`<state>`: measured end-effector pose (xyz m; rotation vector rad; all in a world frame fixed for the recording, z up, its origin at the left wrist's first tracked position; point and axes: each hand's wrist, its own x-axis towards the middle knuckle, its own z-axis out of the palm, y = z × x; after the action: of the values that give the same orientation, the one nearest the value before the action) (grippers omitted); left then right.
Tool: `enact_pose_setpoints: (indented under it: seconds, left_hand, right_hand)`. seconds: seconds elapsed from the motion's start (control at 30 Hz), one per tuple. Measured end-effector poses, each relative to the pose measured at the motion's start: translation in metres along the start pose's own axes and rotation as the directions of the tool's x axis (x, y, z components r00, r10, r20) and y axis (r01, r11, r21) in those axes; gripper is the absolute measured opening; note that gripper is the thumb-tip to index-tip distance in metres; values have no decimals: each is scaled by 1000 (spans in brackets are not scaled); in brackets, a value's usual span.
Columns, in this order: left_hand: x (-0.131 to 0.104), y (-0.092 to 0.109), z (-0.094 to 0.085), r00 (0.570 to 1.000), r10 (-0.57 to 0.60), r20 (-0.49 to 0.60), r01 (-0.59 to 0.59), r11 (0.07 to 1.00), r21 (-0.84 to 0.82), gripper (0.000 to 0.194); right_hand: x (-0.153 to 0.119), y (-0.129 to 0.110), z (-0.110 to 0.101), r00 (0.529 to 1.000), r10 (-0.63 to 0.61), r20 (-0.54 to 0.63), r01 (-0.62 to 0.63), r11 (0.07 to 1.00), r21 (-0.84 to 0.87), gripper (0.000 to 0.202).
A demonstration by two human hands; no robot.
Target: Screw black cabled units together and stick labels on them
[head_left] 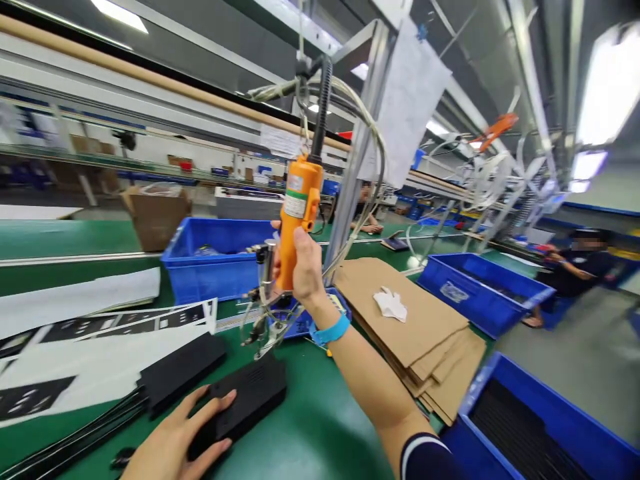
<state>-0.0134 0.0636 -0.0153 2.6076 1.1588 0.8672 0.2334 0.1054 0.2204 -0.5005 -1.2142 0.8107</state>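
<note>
My right hand (306, 267) is wrapped round an orange power screwdriver (298, 220) that hangs from a cable, its metal tip pointing down. Below the tip lies a black rectangular box (255, 393) on the green table. My left hand (175, 433) rests on the left end of that box, fingers spread over its top and near side. Just left of it is a second black box (183, 370), with black cables (95, 427) running from its end. A blue band circles my right wrist.
Blue bins stand behind (215, 267), at the right (480, 287) and at the lower right (555, 413). Cardboard sheets (400, 307) are stacked right of my forearm. Printed sheets (100, 353) lie left. A metal post (355, 153) rises behind the screwdriver. People sit further back.
</note>
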Motion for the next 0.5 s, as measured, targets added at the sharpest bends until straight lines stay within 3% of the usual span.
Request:
enact_pose_setpoints:
  seconds: [0.2, 0.5]
  left_hand:
    - [6, 30, -25, 985, -101, 140, 93, 994, 59, 45]
    - [8, 41, -29, 947, -215, 239, 207, 977, 57, 53]
  right_hand:
    - [-14, 31, 0, 999, 30, -36, -32, 998, -52, 57]
    - [-24, 39, -6, 999, 10, -46, -15, 995, -103, 50]
